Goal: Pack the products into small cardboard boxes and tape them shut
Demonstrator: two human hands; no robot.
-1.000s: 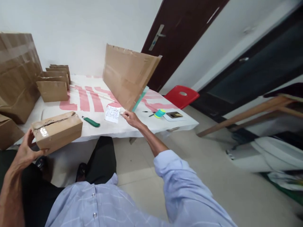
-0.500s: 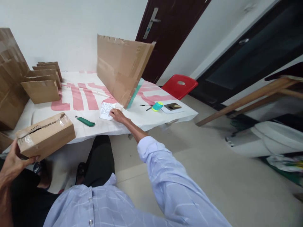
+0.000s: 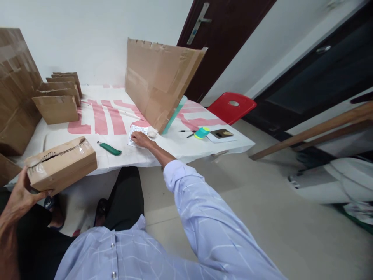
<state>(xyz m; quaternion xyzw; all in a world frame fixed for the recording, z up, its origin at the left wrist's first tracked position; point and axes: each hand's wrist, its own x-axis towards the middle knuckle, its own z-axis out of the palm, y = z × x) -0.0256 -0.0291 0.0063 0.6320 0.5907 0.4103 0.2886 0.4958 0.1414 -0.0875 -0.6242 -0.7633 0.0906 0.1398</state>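
My left hand [image 3: 25, 196] grips the near left end of a small taped cardboard box [image 3: 68, 165], which has a ragged slit along its top and sits at the table's front edge. My right hand [image 3: 140, 139] is closed over a small white sheet with printed marks [image 3: 135, 128]; whatever its fingers pinch is too small to make out. A small pale lump [image 3: 152, 133] lies just right of that hand. Between the box and the sheet rests a green utility knife [image 3: 109, 148].
A large cardboard panel [image 3: 159, 77] stands tilted on the covered table [image 3: 171, 149]. Folded cardboard pieces [image 3: 56, 110] and a big box [image 3: 17, 89] are at left. To the right are a teal and yellow cup [image 3: 201, 132], pens, a dark flat object [image 3: 222, 133] and a red chair [image 3: 233, 107].
My right hand has shifted left across the white sheet, uncovering the pale lump beside it. The view has turned slightly. My left hand still holds the box.
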